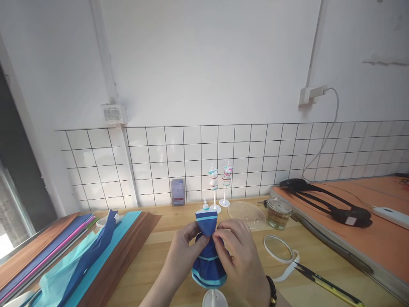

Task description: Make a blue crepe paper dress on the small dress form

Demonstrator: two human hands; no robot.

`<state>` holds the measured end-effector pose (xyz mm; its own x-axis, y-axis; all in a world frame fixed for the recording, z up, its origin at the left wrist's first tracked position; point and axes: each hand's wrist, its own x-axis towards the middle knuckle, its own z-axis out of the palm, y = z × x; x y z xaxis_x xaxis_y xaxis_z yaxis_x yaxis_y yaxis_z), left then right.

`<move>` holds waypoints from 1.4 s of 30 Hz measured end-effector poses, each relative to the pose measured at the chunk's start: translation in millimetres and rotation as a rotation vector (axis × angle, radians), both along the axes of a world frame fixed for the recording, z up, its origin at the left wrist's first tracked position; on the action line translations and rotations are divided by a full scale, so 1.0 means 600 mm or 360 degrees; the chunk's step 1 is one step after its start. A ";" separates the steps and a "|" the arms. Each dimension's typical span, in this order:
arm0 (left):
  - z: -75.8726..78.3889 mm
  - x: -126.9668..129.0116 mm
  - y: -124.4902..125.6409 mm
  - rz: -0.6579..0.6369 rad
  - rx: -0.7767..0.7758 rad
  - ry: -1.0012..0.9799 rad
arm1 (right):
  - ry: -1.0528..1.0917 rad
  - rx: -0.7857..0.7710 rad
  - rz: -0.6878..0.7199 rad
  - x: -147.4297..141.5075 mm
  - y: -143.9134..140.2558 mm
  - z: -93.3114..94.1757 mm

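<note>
A small mannequin stand wears a dark blue paper dress (207, 224) with light blue trim. Its white base (214, 298) shows at the bottom edge. My left hand (184, 251) pinches the dress at the waist from the left. My right hand (236, 256), with a dark bead bracelet on the wrist, pinches the waist from the right. Both hands hold the dress just above the wooden table (159, 260).
Sheets of blue, teal, pink and brown paper (79, 256) lie at the left. Two small mannequin stands (220, 181), a clear lid (246, 212), a glass jar (278, 213), a tape roll (278, 248) and scissors (326, 283) sit behind and right. An orange board (367, 247) with a black strap lies at the right.
</note>
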<state>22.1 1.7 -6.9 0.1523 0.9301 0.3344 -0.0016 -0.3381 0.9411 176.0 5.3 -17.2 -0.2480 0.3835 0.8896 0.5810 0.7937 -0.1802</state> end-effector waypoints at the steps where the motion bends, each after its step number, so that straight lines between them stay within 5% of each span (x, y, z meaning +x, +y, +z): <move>1: -0.001 -0.001 0.000 0.0000 -0.0003 -0.0005 | 0.0003 -0.0003 0.0000 0.000 0.001 0.000; 7: -0.004 -0.003 0.003 -0.0004 0.0006 -0.0019 | 0.0179 -0.0144 0.0132 0.003 0.005 -0.003; 14: -0.005 -0.005 0.007 0.0029 -0.0062 0.0048 | 0.0888 -0.1146 0.0384 0.002 0.016 0.000; 17: -0.001 -0.009 0.005 -0.0004 -0.0096 0.0078 | 0.0966 -0.1373 0.0604 0.001 0.022 0.004; 27: 0.001 -0.017 0.011 -0.0057 -0.0155 0.0039 | 0.0765 -0.1539 0.0802 0.003 0.019 0.009; 33: -0.003 -0.018 0.015 -0.0035 -0.0136 0.0043 | 0.0572 -0.1501 0.0573 -0.002 0.023 -0.006; 42: 0.000 -0.015 0.014 -0.0139 -0.0119 0.0045 | 0.0652 -0.1532 0.0615 0.000 0.035 -0.017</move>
